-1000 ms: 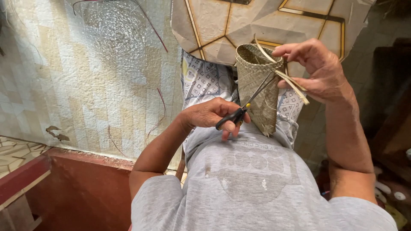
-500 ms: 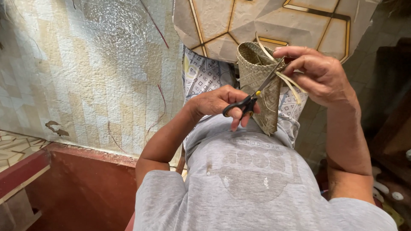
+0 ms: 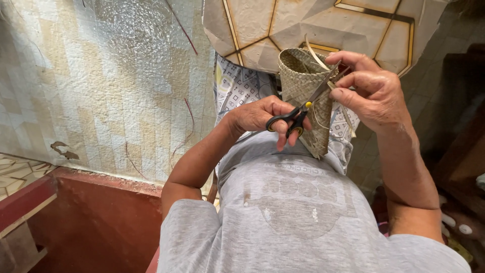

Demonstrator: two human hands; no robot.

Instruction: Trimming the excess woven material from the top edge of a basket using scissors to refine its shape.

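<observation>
Two hands meet at the woven palm-leaf pouch (image 3: 306, 98): the left hand (image 3: 262, 115) has brought the scissors (image 3: 302, 110) up onto a loose strip (image 3: 316, 53), while right hand (image 3: 371, 91) fingers pinch the pouch's rim, holding it chest-high for trimming.

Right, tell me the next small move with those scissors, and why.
Probably close the scissors on the loose strip beside the pouch rim. The left hand has the blades angled up at that strip, and the right hand pinches it by the tips, so a snip looks lined up.
</observation>
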